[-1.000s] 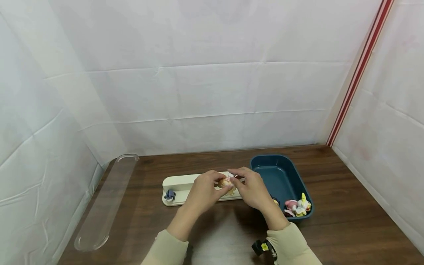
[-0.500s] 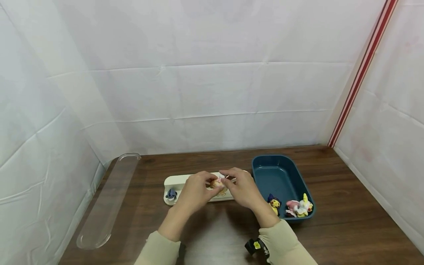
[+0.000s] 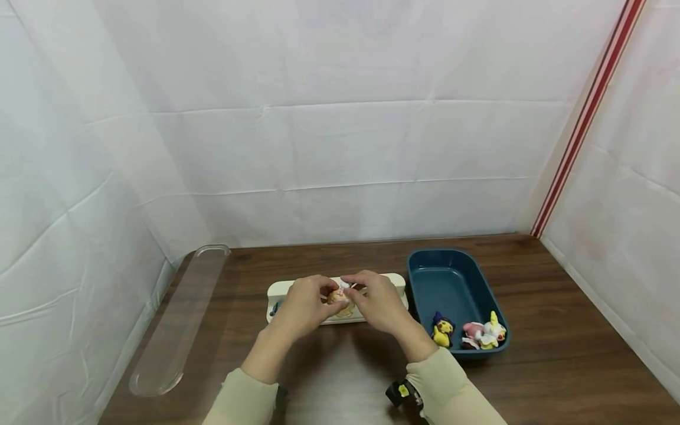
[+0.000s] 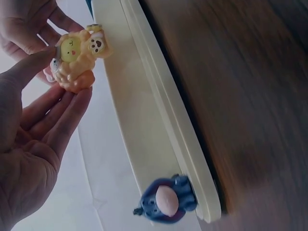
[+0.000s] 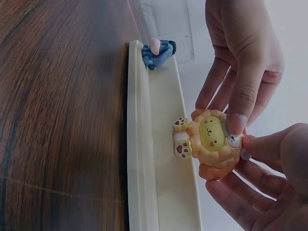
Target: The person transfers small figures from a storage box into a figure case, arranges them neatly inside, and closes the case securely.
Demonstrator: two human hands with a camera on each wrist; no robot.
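Note:
In the head view my left hand (image 3: 305, 307) and right hand (image 3: 379, 304) meet over a long cream display base (image 3: 395, 280). Between them both hands pinch a small orange fluffy figurine (image 5: 211, 137) with a yellow smiling face and paw-print feet. The left wrist view has the left thumb and fingers on the figurine (image 4: 74, 60), with the right hand's fingers close behind. A blue donkey figurine (image 4: 168, 199) with a pale snout sits at the base's left end, mostly hidden by my left hand in the head view.
A dark blue tray (image 3: 446, 283) stands right of the base. In it lie a yellow figurine with a dark hat (image 3: 442, 330) and white, pink and yellow figurines (image 3: 484, 332). A clear long cover (image 3: 180, 319) lies at the table's left.
Both hands have shifted left along the base with the orange figurine. The yellow figurine in the tray has come out from behind the right wrist; the left hand now partly covers the blue donkey.

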